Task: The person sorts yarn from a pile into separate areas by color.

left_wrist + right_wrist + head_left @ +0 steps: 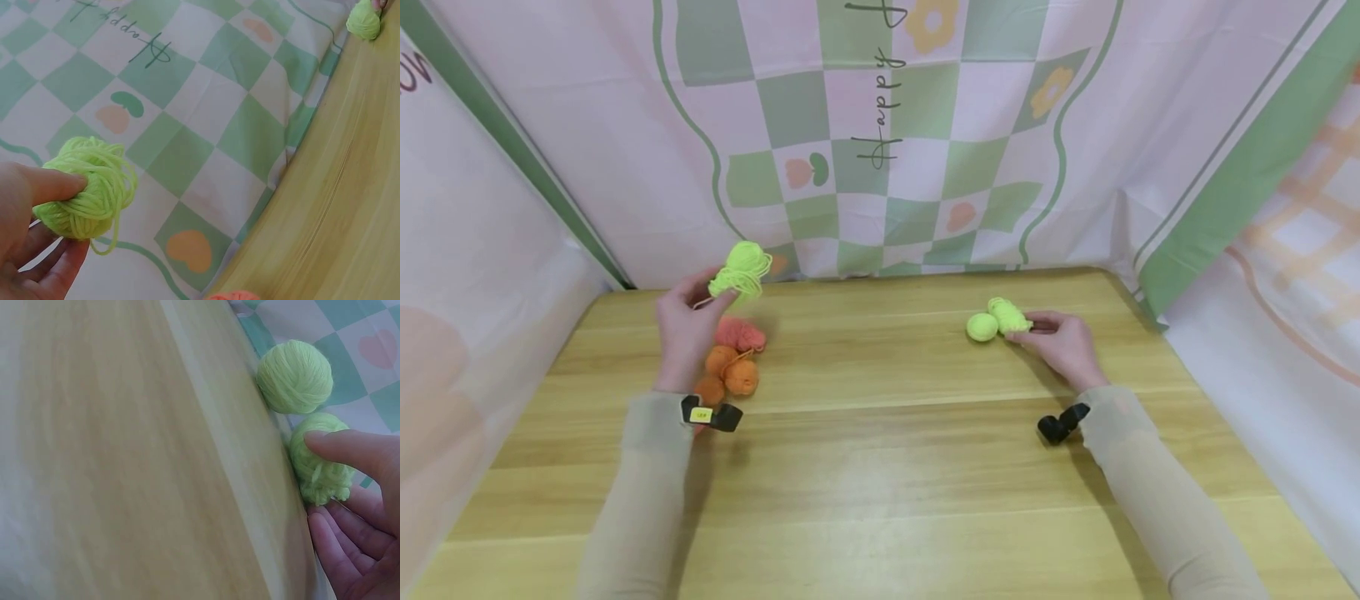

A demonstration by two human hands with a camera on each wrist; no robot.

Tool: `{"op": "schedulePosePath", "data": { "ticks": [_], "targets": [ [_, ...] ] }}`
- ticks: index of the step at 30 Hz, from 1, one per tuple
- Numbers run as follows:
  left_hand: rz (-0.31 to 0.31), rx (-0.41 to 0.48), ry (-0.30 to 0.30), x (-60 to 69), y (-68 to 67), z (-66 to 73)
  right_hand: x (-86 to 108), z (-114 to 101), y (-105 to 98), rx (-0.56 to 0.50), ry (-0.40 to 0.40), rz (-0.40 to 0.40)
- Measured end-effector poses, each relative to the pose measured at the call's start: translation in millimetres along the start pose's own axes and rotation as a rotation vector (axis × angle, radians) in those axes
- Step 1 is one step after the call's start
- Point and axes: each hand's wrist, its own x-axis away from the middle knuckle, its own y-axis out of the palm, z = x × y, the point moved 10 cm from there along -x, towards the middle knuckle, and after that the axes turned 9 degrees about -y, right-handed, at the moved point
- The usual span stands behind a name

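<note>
My left hand (685, 329) pinches a loosely wound neon yellow-green ball of yarn (743, 271) between thumb and fingers, above the table. In the left wrist view, loops of strand hang loose from this yarn (94, 187). On the right side, my right hand (1066, 343) grips the end of an oblong yellow-green yarn bundle (1009, 317) at the tabletop. The thumb lies over that bundle (319, 459) in the right wrist view, with the fingers at its other side. A smooth round yellow-green yarn ball (982, 327) sits against it.
Below the left hand lie a coral-pink yarn bundle (742, 335) and several orange yarn balls (742, 377), partly hidden by the hand and wrist. A checkered curtain (887, 167) meets the back edge of the wooden table (865, 467). White cloth hangs at both sides.
</note>
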Motion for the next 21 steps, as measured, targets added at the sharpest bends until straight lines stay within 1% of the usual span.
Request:
{"op": "schedulePosePath", "data": {
  "ticks": [3,7,9,11,17,21],
  "targets": [
    [-0.009,-0.028,0.036,1.5,4.0,2.9,0.9,-2.0,-0.7,-0.012,0.004,0.003],
    [-0.018,-0.016,0.063,3.8,8.7,5.3,1.1,-3.0,-1.1,-0.015,0.003,0.005],
    [-0.024,0.002,0.065,4.9,11.1,5.4,0.9,-2.5,-1.0,-0.014,0.002,0.006],
    [-0.027,0.0,0.07,6.1,13.7,6.0,0.8,-2.0,-0.9,-0.015,0.002,0.008],
    [-0.054,-0.015,0.057,10.3,24.7,4.5,0.9,-1.0,-0.6,-0.024,0.005,0.008],
    [-0.065,0.0,0.063,11.8,31.0,3.0,0.6,-0.3,-0.4,-0.026,0.006,0.004]
  ]
}}
